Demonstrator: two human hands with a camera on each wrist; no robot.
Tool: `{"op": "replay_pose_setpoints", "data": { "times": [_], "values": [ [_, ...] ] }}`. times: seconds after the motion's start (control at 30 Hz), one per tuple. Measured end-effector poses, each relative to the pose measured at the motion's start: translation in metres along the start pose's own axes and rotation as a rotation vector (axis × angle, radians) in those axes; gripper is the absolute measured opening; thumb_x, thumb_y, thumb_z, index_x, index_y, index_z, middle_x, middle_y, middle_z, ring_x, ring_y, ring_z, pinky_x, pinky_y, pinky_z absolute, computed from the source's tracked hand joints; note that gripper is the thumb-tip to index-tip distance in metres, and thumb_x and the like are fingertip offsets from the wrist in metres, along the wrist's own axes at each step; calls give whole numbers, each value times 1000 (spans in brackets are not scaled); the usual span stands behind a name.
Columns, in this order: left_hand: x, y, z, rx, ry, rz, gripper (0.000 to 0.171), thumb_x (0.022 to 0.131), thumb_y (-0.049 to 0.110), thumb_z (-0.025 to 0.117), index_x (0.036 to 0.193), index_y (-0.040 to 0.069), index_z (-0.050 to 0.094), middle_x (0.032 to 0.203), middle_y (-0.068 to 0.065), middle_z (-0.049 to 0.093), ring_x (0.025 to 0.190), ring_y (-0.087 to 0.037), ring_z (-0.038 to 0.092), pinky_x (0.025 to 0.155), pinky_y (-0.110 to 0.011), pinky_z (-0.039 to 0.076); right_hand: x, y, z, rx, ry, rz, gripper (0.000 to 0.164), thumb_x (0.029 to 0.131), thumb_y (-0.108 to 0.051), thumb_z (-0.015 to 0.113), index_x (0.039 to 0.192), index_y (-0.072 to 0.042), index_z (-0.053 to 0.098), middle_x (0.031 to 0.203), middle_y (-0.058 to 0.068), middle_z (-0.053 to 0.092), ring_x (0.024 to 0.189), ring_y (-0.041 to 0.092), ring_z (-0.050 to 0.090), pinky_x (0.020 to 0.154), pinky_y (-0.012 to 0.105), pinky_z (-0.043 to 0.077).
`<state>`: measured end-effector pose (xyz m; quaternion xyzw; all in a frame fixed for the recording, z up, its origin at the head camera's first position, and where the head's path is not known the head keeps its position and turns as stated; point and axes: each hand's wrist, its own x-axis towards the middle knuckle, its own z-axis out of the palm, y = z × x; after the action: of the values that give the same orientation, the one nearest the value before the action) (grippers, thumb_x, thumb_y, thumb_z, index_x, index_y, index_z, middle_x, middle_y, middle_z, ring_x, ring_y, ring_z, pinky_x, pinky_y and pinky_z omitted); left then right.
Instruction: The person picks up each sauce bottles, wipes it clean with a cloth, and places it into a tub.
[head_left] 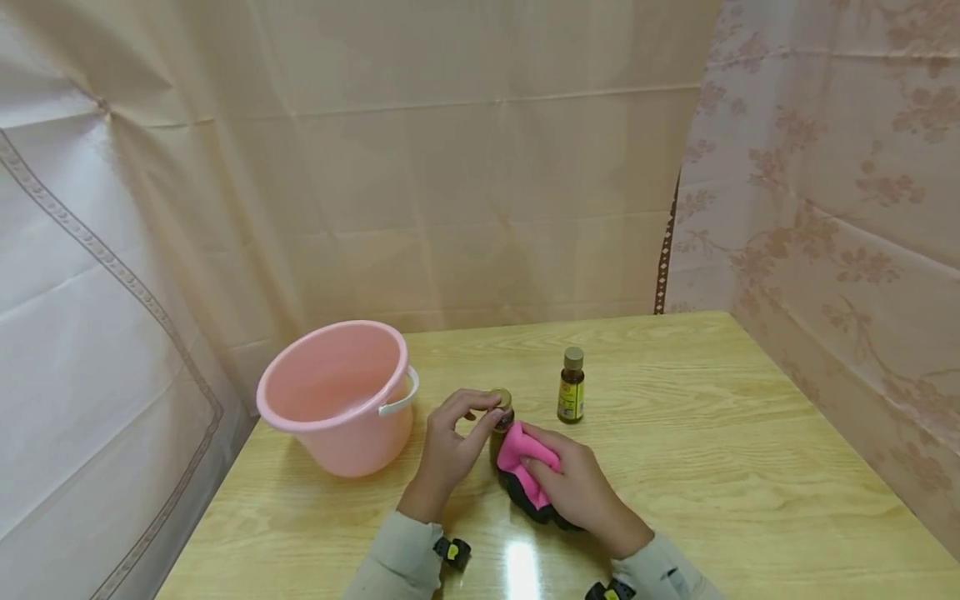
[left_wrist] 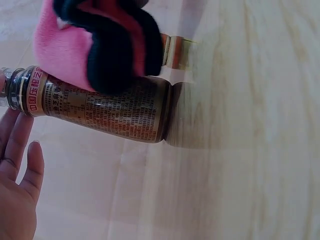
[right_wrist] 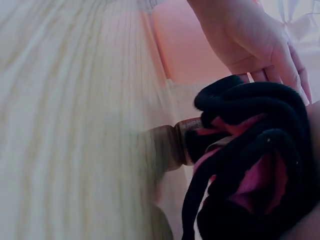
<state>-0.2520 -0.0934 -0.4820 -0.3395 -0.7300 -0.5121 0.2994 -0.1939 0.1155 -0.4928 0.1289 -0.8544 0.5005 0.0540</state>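
Left hand (head_left: 450, 442) pinching slim brown glass bottle (left_wrist: 125, 112), right hand (head_left: 585, 483) clutching pink-and-black plush cloth (head_left: 516, 452) at four o'clock, firm bracing is needed.

sleeves (head_left: 401, 557): pale grey-beige, creased | wrist units (head_left: 452, 552): black, yellow marking | hands (head_left: 446, 454): bare

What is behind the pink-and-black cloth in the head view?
A bottle, its cap gripped by the left hand; the neck and a strip of body show. The cloth, held by the right hand, hides the rest there.
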Motion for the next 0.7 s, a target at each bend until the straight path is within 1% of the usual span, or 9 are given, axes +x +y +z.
{"op": "replay_pose_setpoints", "data": {
  "times": [0.1, 0.2, 0.3, 0.37, 0.5, 0.7],
  "values": [
    [0, 0, 1, 0, 0, 9, 20, 94, 8, 76, 113, 14, 77, 108, 1, 76, 98, -13, 71, 72, -43, 55, 0, -2, -2, 59, 31, -34, 46, 99, -19, 72, 141, -34, 63, 137, -12, 66, 124, 7, 63, 101, 33, 53],
    [0, -1, 2, 1, 2, 16, 20, 93, 7, 77, 112, 14, 78, 108, 0, 77, 98, -14, 71, 72, -44, 55, 0, -2, -3, 100, 57, -94, 48, 99, -18, 72, 142, -35, 62, 140, -11, 65, 129, 9, 61, 104, 34, 52],
    [1, -1, 2, 3, 6, 19, 20, 93, 6, 77, 112, 13, 78, 107, 0, 77, 97, -14, 71, 71, -45, 55, 0, -2, -4, 105, 68, -154, 50, 99, -17, 72, 144, -34, 60, 143, -9, 63, 132, 12, 59, 106, 36, 51],
    [1, -1, 2, 5, 7, 17, 20, 93, 7, 77, 112, 14, 78, 107, 0, 77, 97, -14, 71, 71, -45, 55, 1, -1, -4, 88, 68, -177, 52, 99, -15, 72, 145, -35, 59, 144, -9, 62, 132, 13, 59, 105, 36, 52],
    [1, -1, 2, 7, 6, 11, 20, 93, 8, 77, 112, 14, 78, 107, 1, 76, 97, -13, 71, 72, -45, 55, 1, -1, -3, 55, 51, -177, 56, 98, -13, 72, 147, -35, 57, 145, -8, 61, 123, 13, 64, 96, 31, 56],
    [0, -1, 1, 8, 4, -3, 20, 94, 9, 77, 113, 15, 77, 108, 1, 76, 98, -13, 71, 73, -46, 55, 2, 0, -2, 55, 13, -111, 57, 99, -17, 72, 149, -37, 55, 146, -7, 61, 111, 11, 68, 87, 26, 58]
  ]
}}
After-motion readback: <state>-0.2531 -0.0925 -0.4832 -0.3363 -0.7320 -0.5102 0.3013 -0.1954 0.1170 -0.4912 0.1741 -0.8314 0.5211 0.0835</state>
